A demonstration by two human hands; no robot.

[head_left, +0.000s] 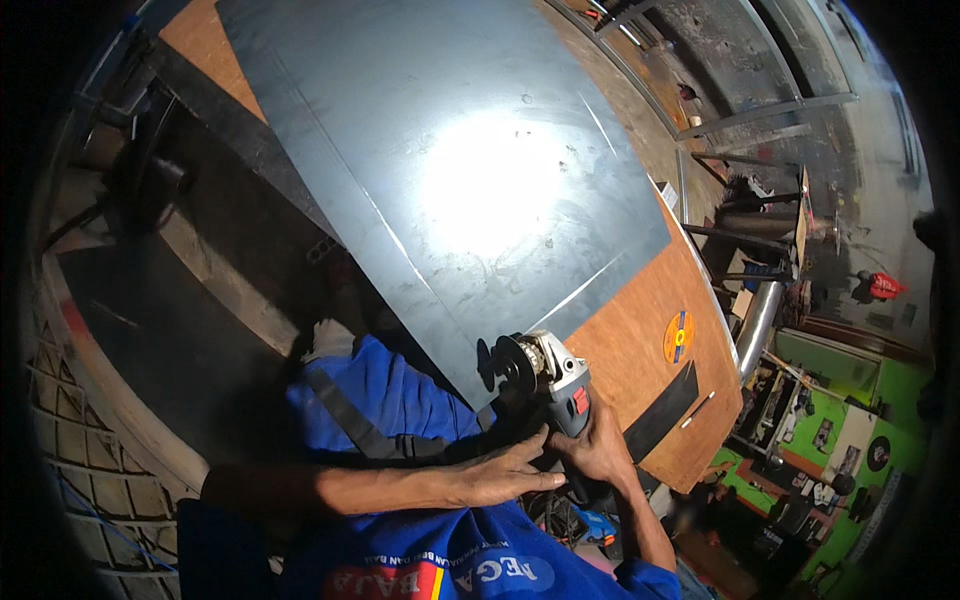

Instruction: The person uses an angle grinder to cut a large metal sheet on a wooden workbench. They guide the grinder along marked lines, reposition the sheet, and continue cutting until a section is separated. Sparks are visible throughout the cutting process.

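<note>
A dim workshop: brown wooden tabletop [650, 330], green wall [850, 400] at right, grey concrete floor [880, 150] beyond.

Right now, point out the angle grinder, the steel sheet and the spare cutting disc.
angle grinder [560, 385]: head view, on its grey gear housing.
steel sheet [400, 130]: head view, on the bare grey surface left of the glare.
spare cutting disc [679, 337]: head view, on its orange face, lying on the wooden board.

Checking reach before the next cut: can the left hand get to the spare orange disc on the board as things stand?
Probably not easily. The left hand rests by the angle grinder, and the orange disc lies on the wooden board beyond the grinder and the right hand, so it would have to cross over both.
</note>
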